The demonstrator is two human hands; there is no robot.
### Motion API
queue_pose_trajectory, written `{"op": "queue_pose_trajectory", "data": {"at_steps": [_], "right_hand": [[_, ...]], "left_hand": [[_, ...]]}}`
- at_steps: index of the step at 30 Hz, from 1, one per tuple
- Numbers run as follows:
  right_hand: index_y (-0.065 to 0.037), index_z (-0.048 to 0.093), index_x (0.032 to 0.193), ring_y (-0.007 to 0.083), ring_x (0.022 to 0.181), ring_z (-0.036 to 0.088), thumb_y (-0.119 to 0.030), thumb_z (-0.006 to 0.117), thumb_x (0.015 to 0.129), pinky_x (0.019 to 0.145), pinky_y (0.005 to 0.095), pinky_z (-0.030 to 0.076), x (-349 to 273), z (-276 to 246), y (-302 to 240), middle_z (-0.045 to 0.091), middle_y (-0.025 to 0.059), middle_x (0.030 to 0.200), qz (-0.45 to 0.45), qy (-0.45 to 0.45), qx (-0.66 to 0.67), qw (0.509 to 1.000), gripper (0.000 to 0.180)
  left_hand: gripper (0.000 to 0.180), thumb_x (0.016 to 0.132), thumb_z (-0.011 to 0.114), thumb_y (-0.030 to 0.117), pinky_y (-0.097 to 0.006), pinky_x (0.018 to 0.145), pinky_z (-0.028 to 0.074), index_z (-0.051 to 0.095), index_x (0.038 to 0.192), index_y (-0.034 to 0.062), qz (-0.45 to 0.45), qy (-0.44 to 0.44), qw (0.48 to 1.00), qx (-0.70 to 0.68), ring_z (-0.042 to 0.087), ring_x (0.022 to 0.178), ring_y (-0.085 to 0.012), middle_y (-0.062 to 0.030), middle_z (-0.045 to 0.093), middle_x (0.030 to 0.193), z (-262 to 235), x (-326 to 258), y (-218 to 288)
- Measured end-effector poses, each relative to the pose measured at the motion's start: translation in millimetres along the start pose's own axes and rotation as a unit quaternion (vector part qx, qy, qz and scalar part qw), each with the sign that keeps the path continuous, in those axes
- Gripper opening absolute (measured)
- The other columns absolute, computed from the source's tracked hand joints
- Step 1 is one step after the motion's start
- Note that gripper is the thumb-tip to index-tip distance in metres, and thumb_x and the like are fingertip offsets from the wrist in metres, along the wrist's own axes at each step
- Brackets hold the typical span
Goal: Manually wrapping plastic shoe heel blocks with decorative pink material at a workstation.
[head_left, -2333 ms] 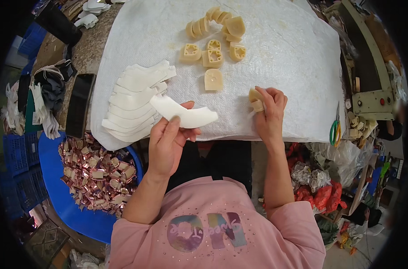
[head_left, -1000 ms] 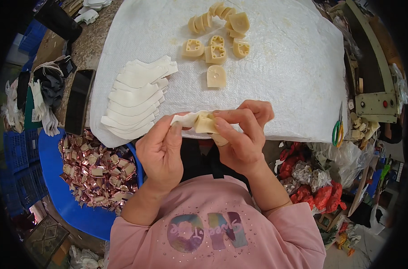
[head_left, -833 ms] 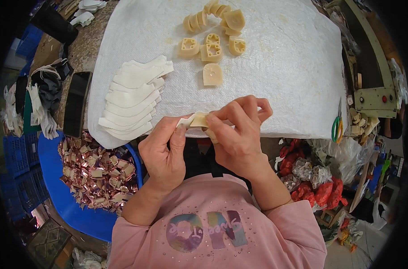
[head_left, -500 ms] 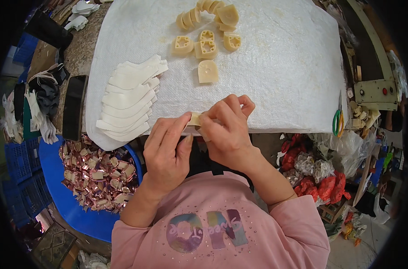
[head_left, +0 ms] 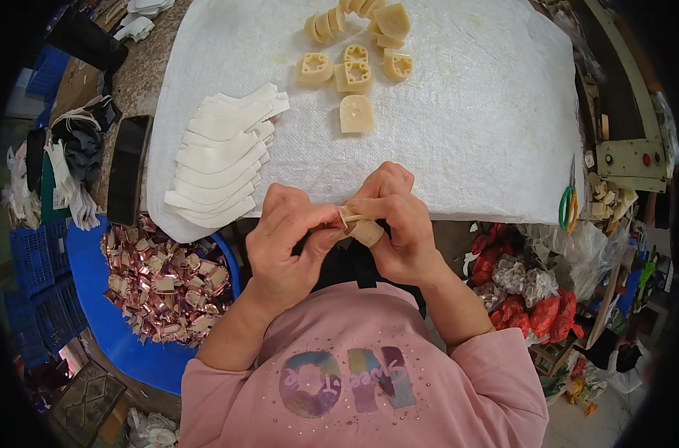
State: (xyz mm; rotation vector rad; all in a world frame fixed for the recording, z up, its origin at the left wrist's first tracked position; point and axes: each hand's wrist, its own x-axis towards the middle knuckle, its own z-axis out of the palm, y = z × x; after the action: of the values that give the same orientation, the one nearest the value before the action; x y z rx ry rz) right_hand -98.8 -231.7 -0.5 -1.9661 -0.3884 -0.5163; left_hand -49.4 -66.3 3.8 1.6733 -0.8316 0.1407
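Block (head_left: 367, 233) between left hand (head_left: 288, 243) and right hand (head_left: 403, 231). Sheet stack (head_left: 218, 160) on cloth (head_left: 474, 134), left and beyond. More blocks (head_left: 356, 114) on cloth beyond hands. Parts (head_left: 167, 280) in tub (head_left: 126, 345), left. Scissors (head_left: 565, 207) right.

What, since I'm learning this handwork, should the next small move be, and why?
Perhaps the right hand should tilt the small, beige, plastic-looking block slightly: its fingers cover part of the block, and the left hand crowds close beside, so a tilt might reveal the hidden side.

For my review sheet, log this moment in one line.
left hand: fingertips at beige block | right hand: gripping same block | nearby: overlapping white pieces, scissors
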Motion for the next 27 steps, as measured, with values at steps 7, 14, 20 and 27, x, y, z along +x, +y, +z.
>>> {"op": "queue_pose_trajectory", "data": {"at_steps": [7,14,20,27], "right_hand": [[-0.008,0.058,0.086,0.0215,0.075,0.045,0.008,0.058,0.059,0.074,0.035,0.026,1.6,2.4,-11.0,0.048,0.0039,0.076,0.025,-0.055,-0.001,0.998,0.032],[-0.007,0.058,0.092,0.0239,0.084,0.049,0.006,0.064,0.059,0.075,0.0357,0.033,1.8,-2.0,0.8,0.056,0.0054,0.087,-0.007,-0.018,0.039,0.999,0.036],[-0.006,0.058,0.099,0.0283,0.09,0.05,0.004,0.067,0.065,0.081,0.0389,0.038,14.5,-6.0,-6.9,0.059,0.0091,0.101,-0.052,-0.045,-0.102,0.992,0.037],[-0.002,0.056,0.103,0.016,0.088,0.055,-0.011,0.062,0.086,0.08,0.0303,0.045,-14.7,-1.7,-12.6,0.057,0.0098,0.108,0.281,0.062,0.267,0.92,0.021]], "left_hand": [[0.013,0.081,0.067,0.009,-0.03,0.05,0.035,0.058,0.078,0.0,0.043,0.02,0.997,0.062,0.041,0.057,-0.0218,-0.0064,0.046,0.061,7.4,-1.1,-0.9],[0.009,0.077,0.068,0.004,-0.029,0.054,0.037,0.06,0.074,0.0027,0.007,0.029,1.0,0.008,0.044,0.062,-0.0203,-0.0047,0.047,0.066,8.5,5.4,10.0],[0.021,0.065,0.069,-0.009,-0.029,0.057,0.039,0.063,0.08,0.0054,0.087,0.063,0.99,0.087,0.045,0.066,-0.0203,-0.0031,0.048,0.07,-3.4,-2.0,-1.6],[0.023,0.067,0.068,-0.01,-0.028,0.057,0.039,0.063,0.081,0.0072,0.035,0.093,0.994,0.033,0.045,0.075,-0.0198,-0.0062,0.048,0.081,-10.7,-5.2,-3.6]]}}
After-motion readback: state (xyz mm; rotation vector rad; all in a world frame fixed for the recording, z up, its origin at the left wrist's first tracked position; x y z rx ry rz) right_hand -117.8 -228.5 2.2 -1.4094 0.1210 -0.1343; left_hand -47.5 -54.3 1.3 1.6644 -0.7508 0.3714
